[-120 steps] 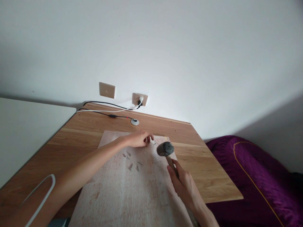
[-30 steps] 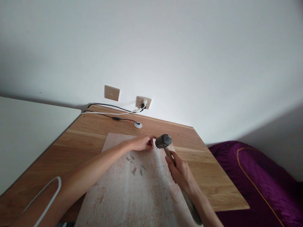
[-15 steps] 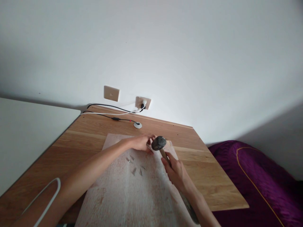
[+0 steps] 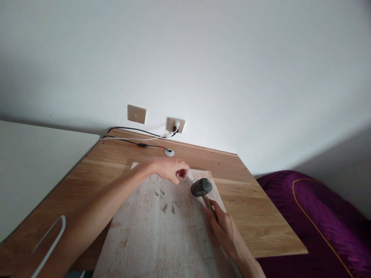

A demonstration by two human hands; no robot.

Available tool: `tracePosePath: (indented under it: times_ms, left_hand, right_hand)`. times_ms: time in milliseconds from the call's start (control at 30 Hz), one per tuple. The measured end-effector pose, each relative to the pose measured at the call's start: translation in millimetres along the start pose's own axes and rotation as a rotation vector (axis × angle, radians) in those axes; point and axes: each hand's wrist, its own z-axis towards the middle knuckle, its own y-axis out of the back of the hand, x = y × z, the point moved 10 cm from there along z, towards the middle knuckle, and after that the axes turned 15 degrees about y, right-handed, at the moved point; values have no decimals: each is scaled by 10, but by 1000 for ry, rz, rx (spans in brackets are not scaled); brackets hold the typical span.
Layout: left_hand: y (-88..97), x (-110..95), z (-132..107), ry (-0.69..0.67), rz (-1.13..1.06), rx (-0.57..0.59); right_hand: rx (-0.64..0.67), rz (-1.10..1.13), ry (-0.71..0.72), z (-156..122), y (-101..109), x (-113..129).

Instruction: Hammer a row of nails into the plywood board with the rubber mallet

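My right hand (image 4: 222, 222) is closed around the wooden handle of a hammer (image 4: 202, 187) with a dark, thick head. The hammer head is over the far right part of a pale, worn board (image 4: 139, 231). Close to the far edge of the board is my left hand (image 4: 174, 170), its fingers curled but apart from the thumb. A thin light sliver, perhaps a nail (image 4: 190, 179), shows between the left fingertips and the hammer head. Several small metal pieces that look like nails or screws (image 4: 165, 209) lie loose on the board.
Under the board is a wooden desk (image 4: 272, 227). Black and white cables (image 4: 142, 145) run along its back to a wall socket (image 4: 176, 125) and a round cable hole (image 4: 169, 153). A white panel (image 4: 43, 166) stands left; purple fabric (image 4: 327, 212) lies right.
The hammer and my right hand have moved down and slightly right. My left hand has drawn a little to the left and up, away from the hammer head, with its fingers looser.
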Motion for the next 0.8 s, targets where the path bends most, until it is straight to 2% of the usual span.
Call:
tracePosePath:
  times_ms: [100, 267, 400, 533, 667, 800]
  left_hand:
    - [-60, -65, -131, 23, 96, 40]
    - [-226, 91, -264, 116, 296, 47]
    - [-394, 161, -255, 105, 320, 119]
    - [-473, 194, -197, 121, 271, 149]
    - [-396, 242, -148, 111, 140, 93]
    - [-144, 203, -120, -41, -52, -71]
  right_hand:
    - [23, 12, -11, 1, -22, 0]
    - [10, 33, -3, 5, -13, 29]
    - [39, 37, 4, 15, -26, 22]
    - [67, 10, -12, 19, -33, -30]
    - [53, -6, -23, 19, -14, -15]
    - [20, 11, 2, 22, 5, 61]
